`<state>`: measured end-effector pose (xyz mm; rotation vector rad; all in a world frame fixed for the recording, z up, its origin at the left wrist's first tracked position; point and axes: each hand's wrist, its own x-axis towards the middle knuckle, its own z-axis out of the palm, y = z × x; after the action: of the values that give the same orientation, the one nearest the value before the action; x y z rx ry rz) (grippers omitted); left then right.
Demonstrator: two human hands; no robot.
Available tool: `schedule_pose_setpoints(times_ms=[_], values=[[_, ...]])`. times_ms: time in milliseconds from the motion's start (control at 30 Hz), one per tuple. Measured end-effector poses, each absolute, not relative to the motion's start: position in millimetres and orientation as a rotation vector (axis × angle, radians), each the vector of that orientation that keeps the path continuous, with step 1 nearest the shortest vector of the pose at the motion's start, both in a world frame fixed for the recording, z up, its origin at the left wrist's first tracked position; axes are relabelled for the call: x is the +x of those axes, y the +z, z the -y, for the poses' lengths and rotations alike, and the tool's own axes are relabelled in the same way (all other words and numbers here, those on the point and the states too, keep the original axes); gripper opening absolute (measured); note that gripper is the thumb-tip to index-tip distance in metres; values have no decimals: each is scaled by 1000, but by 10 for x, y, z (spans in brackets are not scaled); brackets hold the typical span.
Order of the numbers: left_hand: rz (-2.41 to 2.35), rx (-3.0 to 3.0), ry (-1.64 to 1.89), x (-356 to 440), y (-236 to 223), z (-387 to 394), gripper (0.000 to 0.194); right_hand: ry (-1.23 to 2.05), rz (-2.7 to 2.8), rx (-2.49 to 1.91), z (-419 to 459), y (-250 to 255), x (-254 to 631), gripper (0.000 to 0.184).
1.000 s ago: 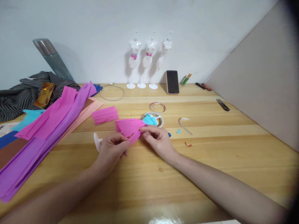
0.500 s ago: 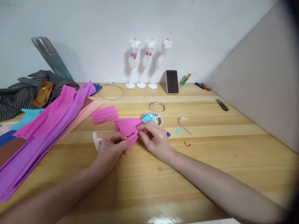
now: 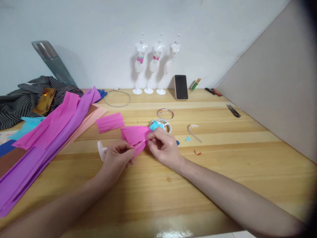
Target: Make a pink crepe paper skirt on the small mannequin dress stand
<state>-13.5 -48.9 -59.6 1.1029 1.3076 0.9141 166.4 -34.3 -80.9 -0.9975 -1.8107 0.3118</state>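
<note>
Pink crepe paper (image 3: pixel 135 134) is gathered like a skirt, spread between my hands above the table. My left hand (image 3: pixel 119 153) pinches its lower left edge, fingers closed. My right hand (image 3: pixel 163 145) pinches the narrow right end between thumb and forefinger. A white round stand base (image 3: pixel 101 151) sticks out left of my left hand; it looks like the foot of a small mannequin mostly hidden by the hand and paper. Light blue crepe paper (image 3: pixel 156 125) shows just beyond my right fingers, by a roll of tape (image 3: pixel 169 127).
Three small white mannequins (image 3: pixel 154 59) stand against the wall beside a phone (image 3: pixel 181 87). Stacked crepe paper strips (image 3: pixel 53 147) lie at left, near a flat pink piece (image 3: pixel 110 122). Black snips (image 3: pixel 233 111) and a curled white strip (image 3: pixel 195 133) lie at right.
The view has shifted very slightly. Both hands keep their pinch on the pink crepe paper, with barely any movement.
</note>
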Motion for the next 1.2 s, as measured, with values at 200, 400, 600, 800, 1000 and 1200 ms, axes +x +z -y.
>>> schedule_pose_setpoints(times_ms=[200,400,600,800,1000,1200], values=[[-1288,1114,925,-141,-601,484,14,240,1865,-943,319,-844,1656,17],[-1261,1210,921,-153,-636,461,15,221,1835,-939,320,-845,1642,27],[-1229,1274,935,-172,-696,446,19,307,1770,-999,339,-839,1640,25],[-1216,1265,949,-178,-679,446,18,370,1747,-1004,358,-833,1628,28],[-1190,1227,973,-153,-661,427,18,395,1741,-994,381,-812,1618,29],[-1180,1224,973,-148,-686,422,15,445,1723,-994,400,-789,1629,26]])
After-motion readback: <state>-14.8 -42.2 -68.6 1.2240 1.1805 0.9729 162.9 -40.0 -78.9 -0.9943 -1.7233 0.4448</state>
